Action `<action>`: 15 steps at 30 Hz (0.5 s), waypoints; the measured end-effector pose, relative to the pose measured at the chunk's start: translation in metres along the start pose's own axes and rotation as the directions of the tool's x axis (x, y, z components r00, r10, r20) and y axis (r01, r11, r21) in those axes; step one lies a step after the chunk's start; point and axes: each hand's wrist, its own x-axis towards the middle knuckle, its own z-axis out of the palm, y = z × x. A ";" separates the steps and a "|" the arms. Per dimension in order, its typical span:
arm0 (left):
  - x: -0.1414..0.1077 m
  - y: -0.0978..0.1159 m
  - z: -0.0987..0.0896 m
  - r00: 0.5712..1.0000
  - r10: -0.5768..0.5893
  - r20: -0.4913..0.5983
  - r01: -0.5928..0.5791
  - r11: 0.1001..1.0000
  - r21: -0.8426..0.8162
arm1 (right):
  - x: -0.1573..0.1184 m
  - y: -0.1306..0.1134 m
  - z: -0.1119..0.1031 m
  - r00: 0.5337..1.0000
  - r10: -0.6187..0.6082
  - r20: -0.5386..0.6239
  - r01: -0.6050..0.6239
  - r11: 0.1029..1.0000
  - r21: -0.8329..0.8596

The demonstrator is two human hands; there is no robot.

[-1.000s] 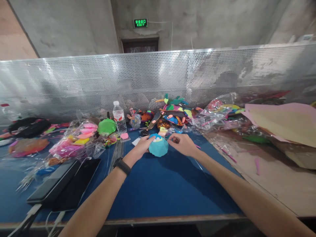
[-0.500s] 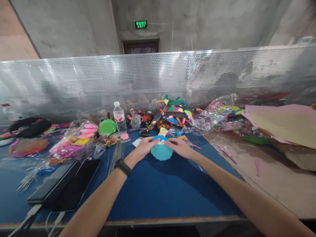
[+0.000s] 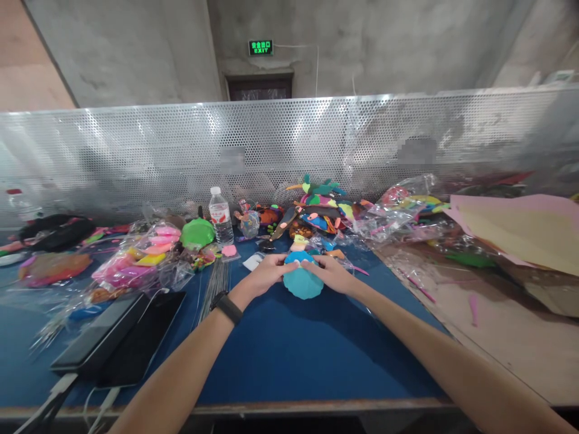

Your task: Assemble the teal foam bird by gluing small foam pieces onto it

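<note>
A light blue, rounded clay piece (image 3: 302,284) with a wavy edge is held up over the blue table top. My left hand (image 3: 270,271) grips its left upper side, thumb on the near face and fingers behind. Opposite it, my right hand (image 3: 333,272) holds the right upper side in the same way, both thumbs almost meeting near the top. The fingertips behind the piece are hidden. Just beyond it lies a pale yellow piece (image 3: 298,243), and a small white packet (image 3: 252,261) is left of my left hand.
Colourful clay figures (image 3: 316,208) are heaped by the perforated metal screen (image 3: 289,132). A water bottle (image 3: 221,217) stands beside a green dome (image 3: 198,232). Bagged clay (image 3: 131,259), a power bank (image 3: 97,331) and a phone (image 3: 142,343) lie left; paper sheets (image 3: 511,226) lie right.
The blue clay piece has shifted slightly right and tilted, and its near face shows a little lower. My thumbs have moved closer together on it.
</note>
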 end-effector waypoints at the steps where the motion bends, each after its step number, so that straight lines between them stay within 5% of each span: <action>1: 0.000 0.000 0.000 1.000 -0.001 -0.006 0.001 1.000 0.011 | -0.001 0.000 0.000 1.000 -0.015 0.006 0.015 1.000 -0.008; 12: -0.001 0.003 0.004 0.996 0.012 -0.092 0.001 0.990 0.138 | 0.002 0.009 0.003 0.999 0.032 0.030 -0.035 0.994 0.104; 15: 0.000 0.003 0.003 0.995 -0.038 -0.090 0.048 0.992 0.116 | 0.004 0.011 0.004 0.999 0.003 -0.032 -0.004 1.000 -0.023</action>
